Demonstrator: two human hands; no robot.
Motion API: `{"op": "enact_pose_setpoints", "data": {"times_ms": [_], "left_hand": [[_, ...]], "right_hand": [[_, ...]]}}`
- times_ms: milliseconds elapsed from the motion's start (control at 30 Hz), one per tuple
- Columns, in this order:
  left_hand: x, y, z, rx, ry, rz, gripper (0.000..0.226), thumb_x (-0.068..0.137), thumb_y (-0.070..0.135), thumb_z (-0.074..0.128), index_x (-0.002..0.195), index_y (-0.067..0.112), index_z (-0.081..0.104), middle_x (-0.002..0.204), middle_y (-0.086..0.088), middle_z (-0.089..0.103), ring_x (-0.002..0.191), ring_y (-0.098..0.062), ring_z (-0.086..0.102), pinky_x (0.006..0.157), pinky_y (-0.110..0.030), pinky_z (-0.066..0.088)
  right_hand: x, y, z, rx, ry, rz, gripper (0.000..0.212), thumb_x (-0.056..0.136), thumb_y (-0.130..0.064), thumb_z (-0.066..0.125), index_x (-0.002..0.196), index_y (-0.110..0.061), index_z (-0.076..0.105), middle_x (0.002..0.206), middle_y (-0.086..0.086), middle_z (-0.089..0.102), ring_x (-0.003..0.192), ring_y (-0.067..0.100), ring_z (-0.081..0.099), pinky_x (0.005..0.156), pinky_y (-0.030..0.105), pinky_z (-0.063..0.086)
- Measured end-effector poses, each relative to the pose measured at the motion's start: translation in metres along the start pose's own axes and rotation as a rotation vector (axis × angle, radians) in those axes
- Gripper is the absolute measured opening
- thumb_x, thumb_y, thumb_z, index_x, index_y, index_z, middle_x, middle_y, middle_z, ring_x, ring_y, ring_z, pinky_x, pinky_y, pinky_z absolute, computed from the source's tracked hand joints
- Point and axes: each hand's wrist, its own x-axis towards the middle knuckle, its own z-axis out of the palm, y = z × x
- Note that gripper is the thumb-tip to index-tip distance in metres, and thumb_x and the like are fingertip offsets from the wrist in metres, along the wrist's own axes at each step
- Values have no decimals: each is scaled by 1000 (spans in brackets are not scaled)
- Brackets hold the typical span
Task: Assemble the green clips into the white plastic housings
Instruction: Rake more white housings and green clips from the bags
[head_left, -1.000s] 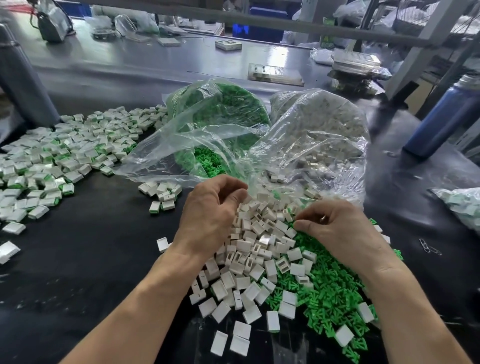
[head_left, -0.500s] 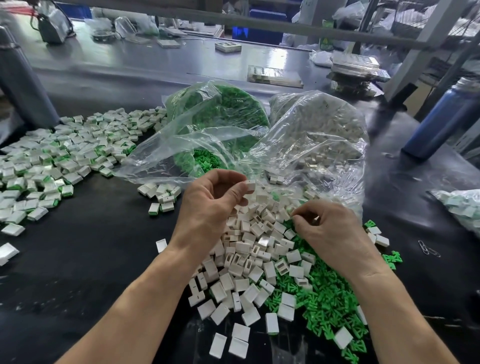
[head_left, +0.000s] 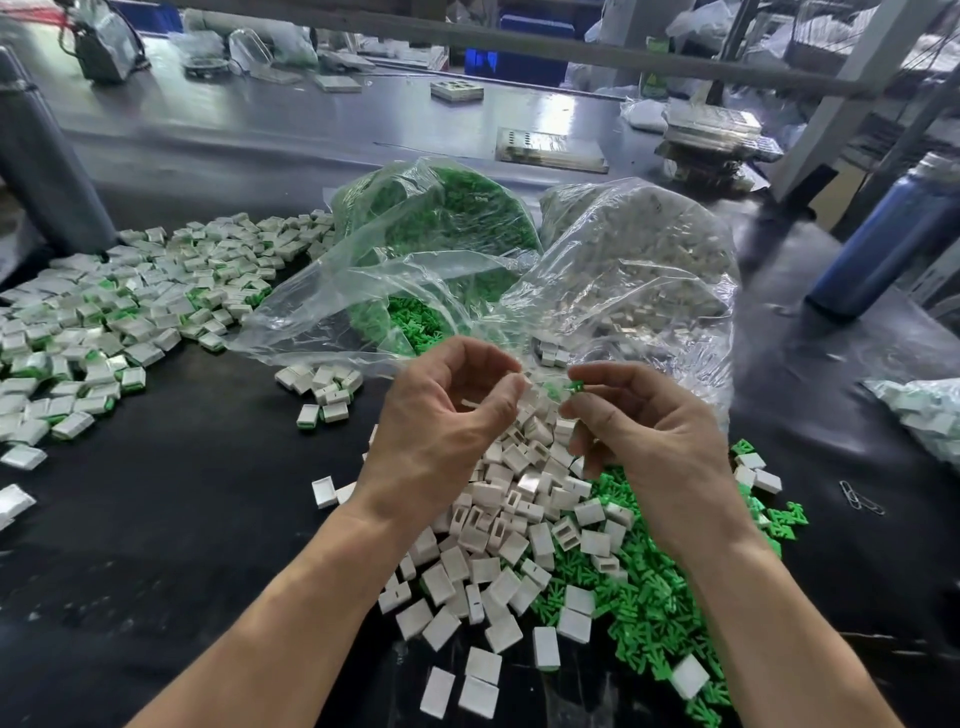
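Note:
A heap of loose white housings (head_left: 514, 525) lies on the black table in front of me, with a spread of green clips (head_left: 654, 608) to its right. My left hand (head_left: 441, 431) is raised over the heap, fingers curled, pinching a white housing (head_left: 522, 382) at its fingertips. My right hand (head_left: 649, 431) is raised beside it and pinches a green clip (head_left: 574, 385) between thumb and forefinger. The clip and the housing are a short gap apart.
A clear bag of green clips (head_left: 436, 228) and a clear bag of white housings (head_left: 639, 260) lie open behind the heap. Assembled pieces (head_left: 104, 322) cover the left of the table. A blue bottle (head_left: 883, 244) stands at the right, a grey post (head_left: 41, 156) at the left.
Both hands have risen off the heap and come together. The left now pinches a housing and the right a green clip.

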Motion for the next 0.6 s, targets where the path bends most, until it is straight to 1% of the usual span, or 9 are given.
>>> {"op": "enact_pose_setpoints", "data": {"times_ms": [100,167,200,267,333,400,433,533,600], "left_hand": [[-1,-1,2,26,-14,18,9,95,17,73,101,22,69,86,14,71,72,-2,65,70,-20,55],[-2,-3,4,47,-29,29,10,95,18,73,102,24,70,85,18,69,70,3,61,66,-16,52],[-3,-4,4,59,-37,33,10,95,19,73,103,25,70,86,18,69,71,3,61,66,-15,52],[-3,-6,6,61,-41,35,11,96,20,73,104,27,72,90,16,72,75,0,66,68,-16,54],[-4,-7,8,33,-36,27,12,96,19,73,104,27,72,95,9,75,82,-8,72,70,-20,58],[-4,-9,9,2,-45,16,13,97,17,73,106,27,72,95,2,76,84,-15,75,70,-23,60],[-4,-10,9,0,-55,14,15,97,17,73,107,27,73,95,1,76,83,-15,75,70,-24,60],[-5,-12,9,50,-82,19,20,99,16,70,111,32,74,95,6,74,84,-11,71,74,-24,60],[-6,-13,10,92,-90,16,24,100,15,68,114,33,73,97,11,73,89,-11,70,80,-33,63]], "right_hand": [[-1,0,3,29,-14,-13,31,83,-23,75,111,-11,73,95,13,79,73,26,75,58,29,61],[-1,1,4,36,-6,-13,26,87,-24,74,109,-10,73,97,12,79,76,27,76,59,30,60],[0,1,5,40,1,-12,24,87,-25,74,108,-11,74,97,10,79,76,26,75,57,28,59],[0,3,4,56,22,-7,18,88,-26,76,102,-15,78,86,7,76,69,23,67,53,26,54],[1,3,4,86,38,-11,13,89,-26,77,98,-18,79,75,9,69,62,21,60,51,25,50],[1,2,4,124,38,-29,12,88,-24,78,97,-17,80,76,12,71,63,21,64,52,26,52],[1,2,6,138,34,-41,12,87,-24,78,96,-17,80,79,14,73,64,23,66,53,26,54],[0,0,11,157,27,-73,10,84,-22,79,94,-18,80,85,17,75,67,25,70,55,28,57],[0,1,12,144,29,-80,10,85,-19,78,94,-17,79,84,15,75,69,24,70,55,28,57]]}}
